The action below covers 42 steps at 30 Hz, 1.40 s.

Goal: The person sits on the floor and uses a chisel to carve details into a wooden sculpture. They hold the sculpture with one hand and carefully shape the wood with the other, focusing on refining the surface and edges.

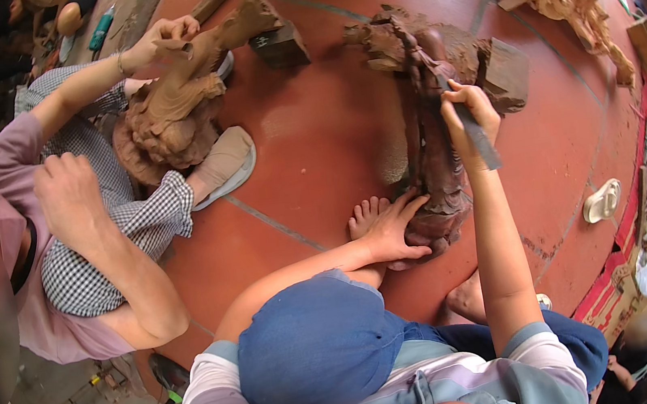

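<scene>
A dark reddish-brown wood carving (438, 154) of a robed figure lies lengthwise in front of me, its far end on a rough, branching mass of wood. My left hand (397, 229) rests on its near end, thumb and fingers spread against the wood. Over the carving's upper part, my right hand (472, 113) is closed round a flat grey metal chisel (480, 140). The chisel's narrow end meets the wood near the far end of the figure. Its wide end sticks out past my palm toward my wrist.
On the left sits another person (73, 227) in a pink top and checked trousers, beside a lighter wood carving (174, 119). More carved wood (575, 1) stands far right. A pale sandal (602, 201) lies on the red tiled floor (300, 148), near a patterned red mat (608, 287).
</scene>
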Motion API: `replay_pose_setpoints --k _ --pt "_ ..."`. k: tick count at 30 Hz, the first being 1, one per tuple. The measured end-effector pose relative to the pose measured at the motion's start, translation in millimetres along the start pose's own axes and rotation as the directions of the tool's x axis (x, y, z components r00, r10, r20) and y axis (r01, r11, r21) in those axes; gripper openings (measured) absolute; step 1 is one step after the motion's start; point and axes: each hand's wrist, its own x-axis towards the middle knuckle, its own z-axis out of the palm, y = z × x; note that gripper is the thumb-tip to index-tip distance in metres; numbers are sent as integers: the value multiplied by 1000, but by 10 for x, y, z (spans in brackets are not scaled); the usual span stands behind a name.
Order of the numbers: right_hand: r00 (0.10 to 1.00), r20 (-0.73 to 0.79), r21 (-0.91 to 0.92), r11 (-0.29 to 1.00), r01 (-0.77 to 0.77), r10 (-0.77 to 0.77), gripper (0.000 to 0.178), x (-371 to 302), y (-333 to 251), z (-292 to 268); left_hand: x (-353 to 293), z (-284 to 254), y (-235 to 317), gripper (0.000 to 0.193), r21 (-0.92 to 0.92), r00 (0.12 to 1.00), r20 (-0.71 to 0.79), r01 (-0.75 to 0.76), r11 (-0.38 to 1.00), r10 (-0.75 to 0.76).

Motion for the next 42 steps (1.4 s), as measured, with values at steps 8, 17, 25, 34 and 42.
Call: replay_pose_setpoints --k 8,17,25,34,42 --pt "999 -17 -13 999 -41 40 12 -69 4 49 -12 -37 -19 104 5 1000 -4 16 1000 -16" --pt "997 -28 42 997 71 -70 10 -89 100 81 13 65 -47 108 -30 999 45 4 1000 -3" --pt "996 -81 28 999 29 -26 12 -27 79 64 76 33 -16 103 59 996 -69 -46 997 50" --pt "998 -64 33 999 -5 7 10 -35 63 68 69 -42 46 107 -21 993 113 42 999 -39" --pt "998 -56 36 999 -6 8 10 -32 45 19 55 113 -56 104 71 997 -59 -37 997 42"
